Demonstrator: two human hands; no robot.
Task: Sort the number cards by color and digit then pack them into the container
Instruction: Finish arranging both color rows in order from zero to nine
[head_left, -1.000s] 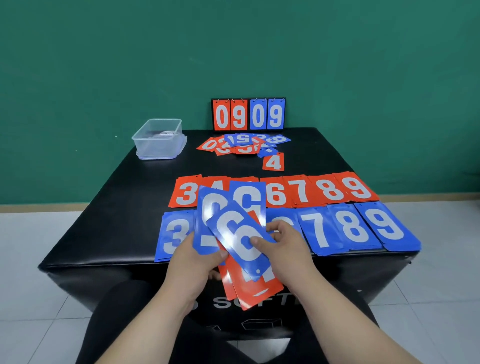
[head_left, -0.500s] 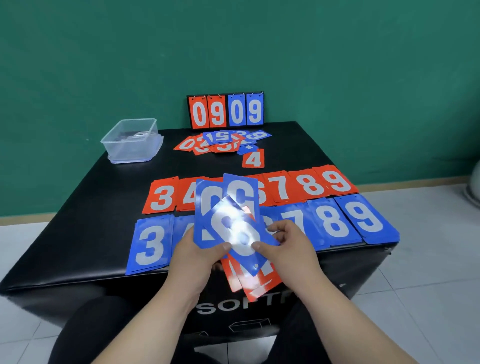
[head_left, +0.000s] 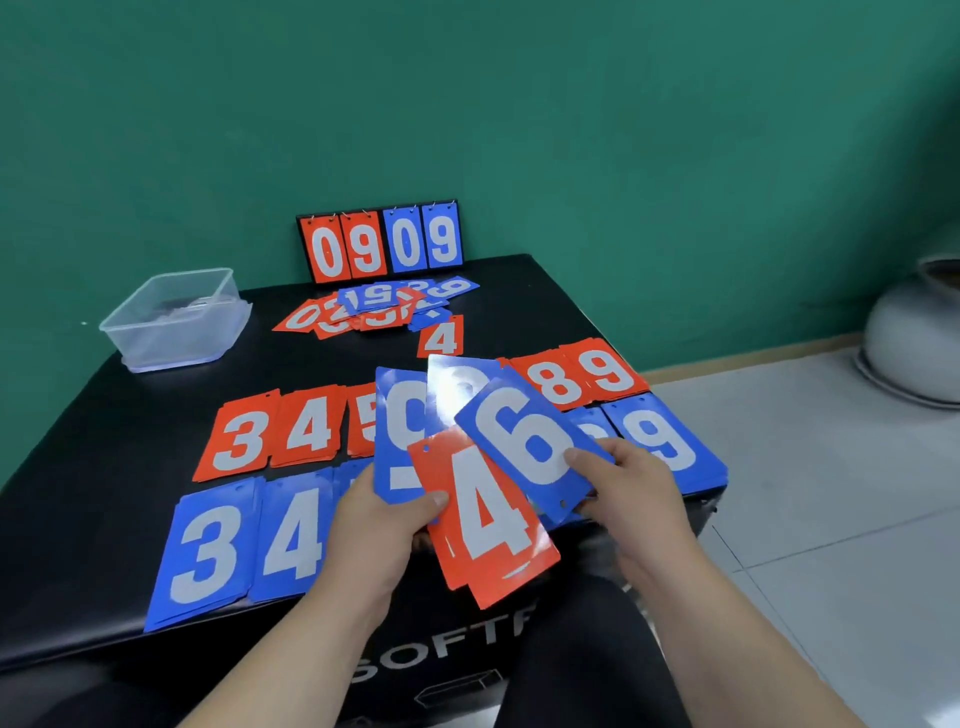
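**Hands.** The left hand (head_left: 384, 525) grasps a splayed fan of cards (head_left: 405, 431) over the near edge of the black table (head_left: 104, 467), with its thumb clamped on the red 4 card (head_left: 488, 525). The right hand (head_left: 634, 488) pinches the blue 6 card (head_left: 524, 447) at its lower corner. That card is tilted across the fan.

**Risks.**
- The cards are glossy and throw glare, so I judge them slippery. A loose fan could shed cards past the table's near edge.
- The blue card's punch hole sits low while the red 4's sits high, so it may be an inverted 9. Misfiling is likely.

**Layout.**
- The red row (head_left: 270, 431) lies mid-table.
- The blue row (head_left: 208, 545) lies along the near edge.
- An unsorted heap (head_left: 374, 306) lies at the far edge.
- The clear container (head_left: 156, 338) sits at the far left corner.
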